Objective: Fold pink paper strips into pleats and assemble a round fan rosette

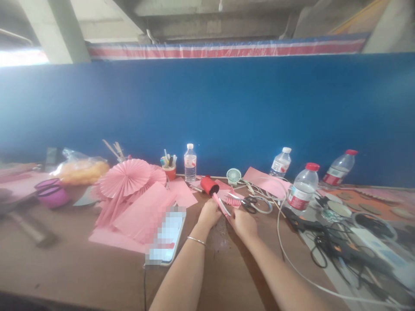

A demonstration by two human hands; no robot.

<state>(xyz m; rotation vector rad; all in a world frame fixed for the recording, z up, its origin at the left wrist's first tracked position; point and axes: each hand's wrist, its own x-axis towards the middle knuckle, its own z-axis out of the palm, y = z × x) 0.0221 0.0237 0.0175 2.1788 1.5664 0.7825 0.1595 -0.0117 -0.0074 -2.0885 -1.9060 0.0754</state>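
Centrally over the worktop (pixel 81 268), right of a phone (pixel 170 239), the left hand (pixel 209 214) is curled closed, fingertips hidden, on a pink paper strip (pixel 222 207) between both hands; its long axis slants from beside a red cylinder (pixel 206 184) down rightward to the right hand (pixel 244 223), also closed on it, nearer its lower end.

A pink, white-edged strip (pixel 222 206), perhaps folded paper, slants away leftward.

A thin, silvery bangle (pixel 196 240) circles the left wrist (pixel 201 232); both forearms (pixel 183 276) are bare.
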